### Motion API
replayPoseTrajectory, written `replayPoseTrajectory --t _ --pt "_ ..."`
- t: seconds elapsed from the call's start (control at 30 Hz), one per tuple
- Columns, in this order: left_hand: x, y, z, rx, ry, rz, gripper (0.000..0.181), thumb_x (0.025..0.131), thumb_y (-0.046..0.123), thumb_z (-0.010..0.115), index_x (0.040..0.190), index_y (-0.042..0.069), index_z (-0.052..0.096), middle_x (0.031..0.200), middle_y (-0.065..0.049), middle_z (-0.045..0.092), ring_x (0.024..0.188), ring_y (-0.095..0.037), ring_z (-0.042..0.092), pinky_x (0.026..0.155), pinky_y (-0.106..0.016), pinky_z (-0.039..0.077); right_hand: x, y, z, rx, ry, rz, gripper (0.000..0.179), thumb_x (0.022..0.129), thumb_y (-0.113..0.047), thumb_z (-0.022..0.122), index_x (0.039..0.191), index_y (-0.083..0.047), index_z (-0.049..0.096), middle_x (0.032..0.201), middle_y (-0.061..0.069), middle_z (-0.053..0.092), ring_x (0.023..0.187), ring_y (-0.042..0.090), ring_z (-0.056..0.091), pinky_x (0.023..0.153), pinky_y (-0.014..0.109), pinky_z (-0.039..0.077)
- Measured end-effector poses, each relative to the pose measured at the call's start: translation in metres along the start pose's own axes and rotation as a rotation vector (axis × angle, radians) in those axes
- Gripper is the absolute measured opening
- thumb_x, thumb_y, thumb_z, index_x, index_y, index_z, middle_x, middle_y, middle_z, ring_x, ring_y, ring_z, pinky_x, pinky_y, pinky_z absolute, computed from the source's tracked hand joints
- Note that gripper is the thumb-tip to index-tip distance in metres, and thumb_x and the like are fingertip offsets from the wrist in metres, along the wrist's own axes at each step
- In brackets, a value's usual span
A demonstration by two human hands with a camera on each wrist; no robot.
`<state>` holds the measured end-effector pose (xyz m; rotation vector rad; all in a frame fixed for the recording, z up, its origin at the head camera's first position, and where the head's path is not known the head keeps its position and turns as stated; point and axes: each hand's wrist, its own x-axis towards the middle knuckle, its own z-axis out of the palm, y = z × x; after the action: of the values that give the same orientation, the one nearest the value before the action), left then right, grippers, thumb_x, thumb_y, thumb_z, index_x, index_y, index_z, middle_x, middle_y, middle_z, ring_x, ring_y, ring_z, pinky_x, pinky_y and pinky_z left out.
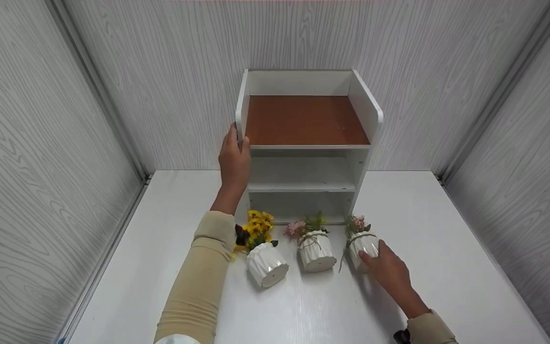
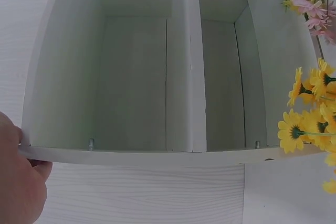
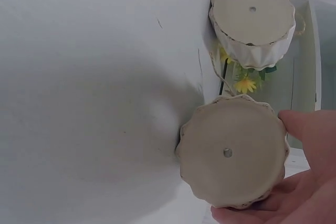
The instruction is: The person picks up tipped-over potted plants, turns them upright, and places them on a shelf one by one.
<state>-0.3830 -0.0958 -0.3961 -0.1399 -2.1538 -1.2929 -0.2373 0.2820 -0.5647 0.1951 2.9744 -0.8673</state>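
Note:
A small white shelf unit (image 1: 303,188) with a brown top board stands against the back wall. My left hand (image 1: 235,162) grips the front edge of its left side panel; the left wrist view shows the thumb and fingers (image 2: 41,169) on either side of that edge. With my right hand (image 1: 389,272) I hold the rightmost white fluted flowerpot (image 1: 363,243), which has pink flowers and lies on its side. Its round base (image 3: 231,150) faces the right wrist camera, thumb and fingers around the rim.
Two more white pots lie tipped over before the shelf: one with pink flowers and twine (image 1: 316,251) in the middle, one with yellow flowers (image 1: 268,265) on the left. Grey wood-grain panels (image 1: 509,129) enclose the white table (image 1: 447,248).

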Motion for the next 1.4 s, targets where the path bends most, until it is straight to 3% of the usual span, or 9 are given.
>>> replayPoseTrajectory --t 0.3,0.7,1.17,1.4 --pt "0.003 -0.003 0.000 -0.018 0.003 0.002 0.054 0.107 0.027 0.049 0.157 0.009 0.035 0.149 -0.011 0.051 0.139 -0.023 0.049 0.109 -0.039 0.046 -0.007 0.004 0.008 0.068 0.094 -0.027 0.088 0.099 -0.051 0.058 0.151 0.014 0.029 0.151 0.035 0.038 0.136 0.051 0.043 0.108 0.060 0.039" --pt "0.002 -0.006 0.000 -0.015 0.001 0.000 0.053 0.108 0.028 0.048 0.156 0.011 0.036 0.150 -0.008 0.050 0.139 -0.021 0.049 0.108 -0.035 0.046 -0.020 0.016 0.022 0.158 0.192 -0.019 0.091 0.096 -0.059 0.058 0.155 0.002 0.028 0.152 0.028 0.044 0.136 0.045 0.047 0.105 0.059 0.042" --pt "0.000 -0.007 0.000 -0.029 0.002 0.005 0.052 0.108 0.027 0.048 0.156 0.009 0.037 0.148 -0.009 0.052 0.138 -0.022 0.050 0.107 -0.037 0.048 -0.043 0.024 0.026 0.136 0.164 0.073 0.103 0.091 -0.055 0.068 0.155 0.010 0.020 0.149 0.034 0.042 0.135 0.048 0.046 0.104 0.059 0.043" --pt "0.000 -0.009 0.000 -0.027 0.015 0.040 0.052 0.107 0.025 0.049 0.154 0.006 0.038 0.143 -0.012 0.054 0.135 -0.024 0.052 0.106 -0.037 0.049 -0.052 0.025 0.024 0.148 0.132 0.107 0.102 0.090 -0.049 0.072 0.154 0.011 0.020 0.148 0.037 0.040 0.137 0.049 0.043 0.107 0.059 0.040"
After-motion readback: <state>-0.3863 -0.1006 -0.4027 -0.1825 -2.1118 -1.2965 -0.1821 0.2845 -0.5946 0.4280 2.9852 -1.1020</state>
